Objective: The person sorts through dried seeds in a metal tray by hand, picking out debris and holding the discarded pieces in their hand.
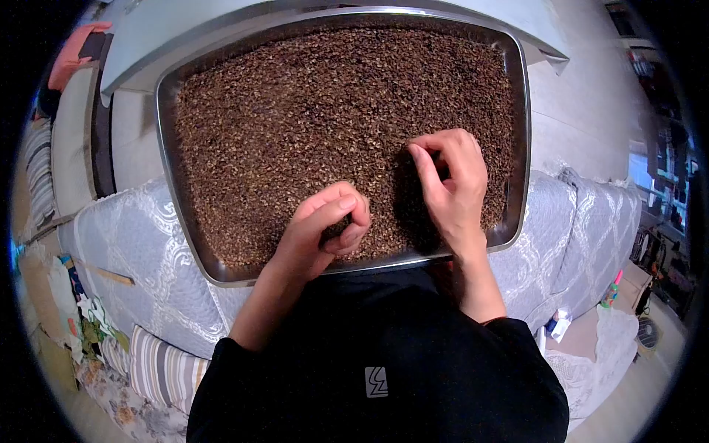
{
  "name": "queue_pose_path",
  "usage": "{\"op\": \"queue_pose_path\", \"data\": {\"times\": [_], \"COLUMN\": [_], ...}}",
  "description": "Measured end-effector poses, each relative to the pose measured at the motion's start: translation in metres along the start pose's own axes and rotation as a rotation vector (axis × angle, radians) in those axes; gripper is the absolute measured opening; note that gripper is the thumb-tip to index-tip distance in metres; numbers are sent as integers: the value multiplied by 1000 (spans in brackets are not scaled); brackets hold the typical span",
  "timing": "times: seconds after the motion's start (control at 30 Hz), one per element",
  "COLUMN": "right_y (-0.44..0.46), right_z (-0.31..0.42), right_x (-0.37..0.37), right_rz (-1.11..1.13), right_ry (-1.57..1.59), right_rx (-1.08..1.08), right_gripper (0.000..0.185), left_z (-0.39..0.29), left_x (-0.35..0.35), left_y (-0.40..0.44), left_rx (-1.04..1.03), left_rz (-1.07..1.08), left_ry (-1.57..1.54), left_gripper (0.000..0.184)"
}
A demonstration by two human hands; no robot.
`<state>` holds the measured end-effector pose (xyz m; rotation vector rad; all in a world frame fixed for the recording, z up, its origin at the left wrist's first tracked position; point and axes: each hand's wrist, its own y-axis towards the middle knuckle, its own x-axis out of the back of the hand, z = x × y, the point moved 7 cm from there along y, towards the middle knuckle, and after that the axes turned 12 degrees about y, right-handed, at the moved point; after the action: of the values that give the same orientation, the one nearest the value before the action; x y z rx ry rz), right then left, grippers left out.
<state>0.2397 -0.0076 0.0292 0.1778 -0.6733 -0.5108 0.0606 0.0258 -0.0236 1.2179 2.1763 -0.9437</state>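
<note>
Has brown flakes (295,133) spread across a metal tray (526,140) close in front of the body. Curls the left hand (325,225) loosely over the near part and bunches the right hand's (454,181) fingers towards its thumb farther right; cannot tell whether either holds flakes. Has patterned fabric (133,229) beyond both sides.

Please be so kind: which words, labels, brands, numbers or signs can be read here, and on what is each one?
No text reads with certainty.
Patch on the black shirt: a mark like "Z", perhaps a logo.
Green bottle: too small to read.
Metal tray: no text visible.
</note>
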Motion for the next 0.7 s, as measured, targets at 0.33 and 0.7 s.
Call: {"op": "queue_pose_path", "data": {"times": [0.33, 0.7], "right_y": [-18, -28], "right_z": [21, 32], "right_x": [-6, -5], "right_rz": [-25, 51], "right_ry": [442, 358], "right_rx": [-172, -20], "right_gripper": [12, 12], "left_z": [-12, -10], "left_x": [-6, 6], "left_y": [12, 4], "left_rx": [37, -61], "left_rz": [-253, -161], "left_ry": [240, -57], "left_gripper": [41, 33]}}
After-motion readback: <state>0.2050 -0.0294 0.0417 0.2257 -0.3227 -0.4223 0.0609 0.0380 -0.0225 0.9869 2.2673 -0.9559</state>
